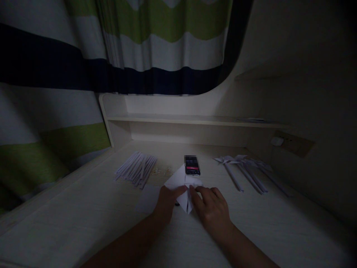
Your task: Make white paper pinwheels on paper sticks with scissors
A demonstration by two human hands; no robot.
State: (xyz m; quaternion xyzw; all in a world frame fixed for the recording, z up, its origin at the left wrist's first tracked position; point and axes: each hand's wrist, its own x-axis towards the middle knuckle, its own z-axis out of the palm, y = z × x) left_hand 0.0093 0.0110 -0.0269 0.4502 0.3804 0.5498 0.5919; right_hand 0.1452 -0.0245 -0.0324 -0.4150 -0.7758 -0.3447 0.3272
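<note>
A white sheet of paper [181, 184], partly folded into angled flaps, lies on the pale desk [83, 223] in front of me. My left hand [167, 203] presses on its left part with the fingertips at the fold. Beside it, my right hand [213, 210] lies palm down on the right part, fingers pointing at the same fold. Both hands pinch or press the paper; the scene is dim.
A phone [192, 165] lies just beyond the paper. Several rolled white paper sticks [136, 169] are piled at the left, and several paper pinwheels on sticks [245, 171] lie at the right. A shelf [195, 120] and a striped curtain [156, 44] stand behind. A flat sheet [147, 199] lies by my left hand.
</note>
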